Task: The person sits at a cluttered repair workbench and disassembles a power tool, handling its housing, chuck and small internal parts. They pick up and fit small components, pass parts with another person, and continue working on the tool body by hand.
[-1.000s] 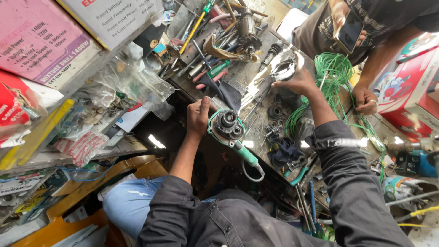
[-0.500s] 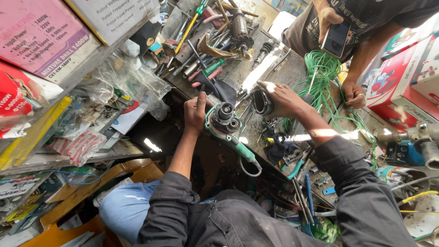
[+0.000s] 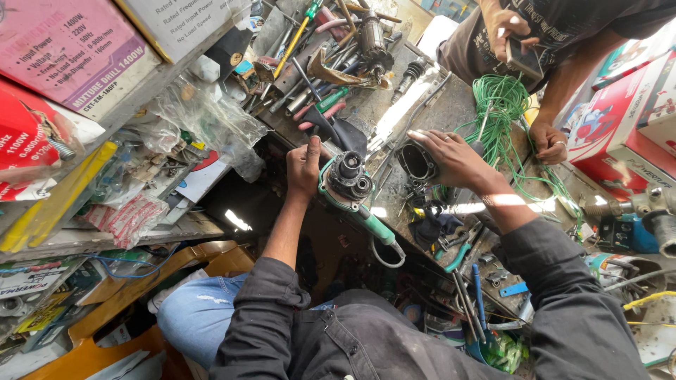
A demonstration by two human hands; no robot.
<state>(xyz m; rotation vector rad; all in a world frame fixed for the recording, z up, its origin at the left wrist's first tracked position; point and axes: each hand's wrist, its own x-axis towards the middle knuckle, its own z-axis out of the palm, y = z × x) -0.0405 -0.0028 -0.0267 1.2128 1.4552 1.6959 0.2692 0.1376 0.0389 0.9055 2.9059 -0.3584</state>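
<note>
My left hand (image 3: 304,167) grips the green body of an opened power tool (image 3: 350,184), whose dark gear head faces up and whose green handle slopes down to the right. My right hand (image 3: 451,158) holds a round black housing part (image 3: 416,161) just right of the tool, over the greasy workbench (image 3: 422,105). Both my sleeves are dark.
Another person stands across the bench, one hand (image 3: 546,141) resting by a coil of green wire (image 3: 503,105), the other holding a phone (image 3: 521,56). Pliers, screwdrivers and a motor armature (image 3: 372,42) litter the bench top. Boxed tools fill the shelves at left (image 3: 70,56) and right (image 3: 620,134).
My right hand has drawn back from farther up the bench towards the tool, bringing the black housing part with it. My left hand has kept its hold on the tool.
</note>
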